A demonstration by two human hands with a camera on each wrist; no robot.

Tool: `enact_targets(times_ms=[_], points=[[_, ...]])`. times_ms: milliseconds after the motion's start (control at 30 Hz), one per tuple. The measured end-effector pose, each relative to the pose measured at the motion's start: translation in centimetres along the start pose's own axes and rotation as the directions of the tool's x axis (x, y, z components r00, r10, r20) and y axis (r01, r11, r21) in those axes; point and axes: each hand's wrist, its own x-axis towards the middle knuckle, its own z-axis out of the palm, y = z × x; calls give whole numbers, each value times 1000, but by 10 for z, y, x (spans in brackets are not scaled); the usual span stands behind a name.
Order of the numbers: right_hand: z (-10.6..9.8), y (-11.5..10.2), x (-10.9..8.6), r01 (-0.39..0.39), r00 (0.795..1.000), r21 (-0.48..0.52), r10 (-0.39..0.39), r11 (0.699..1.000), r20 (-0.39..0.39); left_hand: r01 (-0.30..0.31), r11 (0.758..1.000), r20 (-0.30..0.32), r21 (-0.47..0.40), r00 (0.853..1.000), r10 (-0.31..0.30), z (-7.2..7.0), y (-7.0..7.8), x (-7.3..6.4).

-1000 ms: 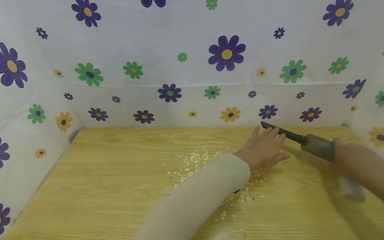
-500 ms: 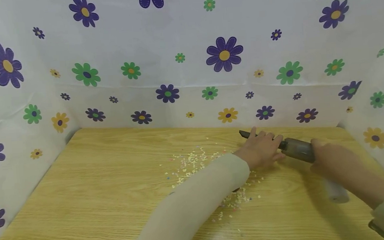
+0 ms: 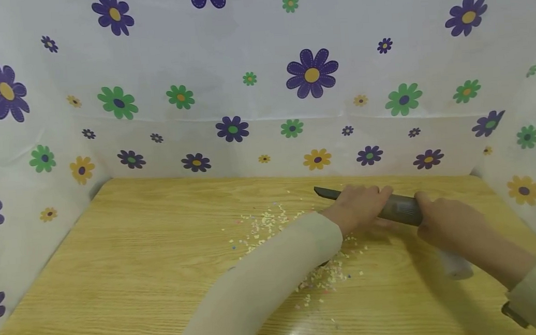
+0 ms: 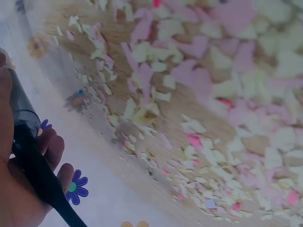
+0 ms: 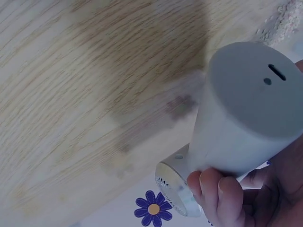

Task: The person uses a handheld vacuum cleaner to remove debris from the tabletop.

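Note:
A handheld vacuum cleaner with a grey see-through dust cup and a slim black nozzle is held above the table in the head view. My right hand grips its white handle, whose flat end fills much of the right wrist view. The left hand holds the nozzle close to the dust cup; its curled fingers show around the black nozzle in the left wrist view. Small paper scraps, mostly pale yellow and pink, lie scattered beneath and beside my left forearm, which hides part of them.
The wood-grain table is bordered by a white cloth with printed flowers at the back and sides. A small dark thing peeks out from under the left sleeve, too hidden to identify.
My right hand has brought the vacuum cleaner leftward, its nozzle sliding under the left hand. The left hand has gone from spread fingers to gripping the nozzle.

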Motion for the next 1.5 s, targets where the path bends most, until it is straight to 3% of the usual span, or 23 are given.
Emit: enact_targets(times_ms=[300,433,567,700,933,1167,1233,1400,1500], points=[[-2,-17,9,39,998,-8,-40,999,-52,-16,997,-77,70,997,21,-4,-12,-10],[-5,-24,12,36,993,-3,-36,999,-114,13,1000,-90,22,996,-11,-5,-24,-22],[-12,-31,15,0,995,68,6,998,-95,30,999,-108,-33,994,-33,-8,-37,-38],[-17,-40,17,-42,998,187,52,982,-47,37,999,-118,-15,992,-38,-15,-50,-55],[-18,-53,15,13,994,334,23,942,-103,93,995,-114,40,990,-88,-29,-74,-84],[-16,-61,15,14,1000,316,-11,949,-11,111,991,-124,79,987,-100,-31,-93,-104],[-15,-62,16,47,998,390,-61,920,25,112,988,-134,110,986,-96,-32,-96,-108],[-11,-67,19,69,985,614,-152,786,84,107,978,-143,177,986,-82,-37,-99,-115],[-10,-70,22,31,983,656,-142,754,117,111,979,-117,171,989,-92,-40,-99,-117]])
